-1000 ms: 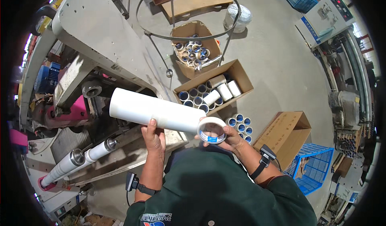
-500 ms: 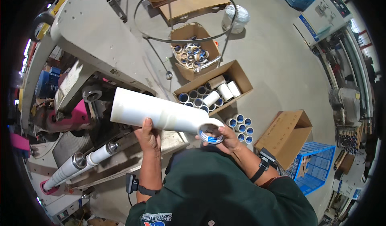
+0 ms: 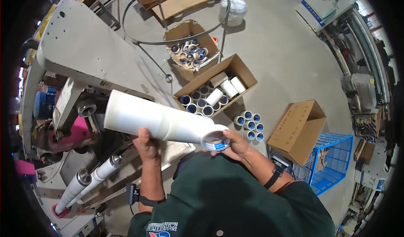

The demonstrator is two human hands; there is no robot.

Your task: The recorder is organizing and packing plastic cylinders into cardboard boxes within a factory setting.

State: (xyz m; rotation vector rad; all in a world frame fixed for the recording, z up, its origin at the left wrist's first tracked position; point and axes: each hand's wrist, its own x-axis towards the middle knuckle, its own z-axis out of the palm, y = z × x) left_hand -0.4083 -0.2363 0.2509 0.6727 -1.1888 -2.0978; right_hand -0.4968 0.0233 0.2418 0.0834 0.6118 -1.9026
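A long white stack of tape rolls (image 3: 147, 115) slants across in front of me, its left end higher in the picture. My left hand (image 3: 148, 146) is closed on it from the near side, with the thumb up against it and the other fingers hidden underneath. At the stack's right end, my right hand (image 3: 236, 146) grips a single tape roll (image 3: 219, 145) by its rim. This roll is tilted, so its hollow core and blue inner print show. It overlaps the stack's end; whether the two are joined I cannot tell.
Ahead, a carton (image 3: 248, 68) holds several tape rolls, and a worn box (image 3: 170, 37) holds loose cores beneath a metal hoop stand (image 3: 164, 77). Several rolls (image 3: 251, 126) stand on the floor. An open carton (image 3: 290, 129) and blue crate (image 3: 332, 182) lie right; a machine with roller shafts (image 3: 101, 174) stands left.
The view has shifted, so the boxes and floor items sit a little farther left. My hands and the stack appear slightly farther left too. Both grips look the same.
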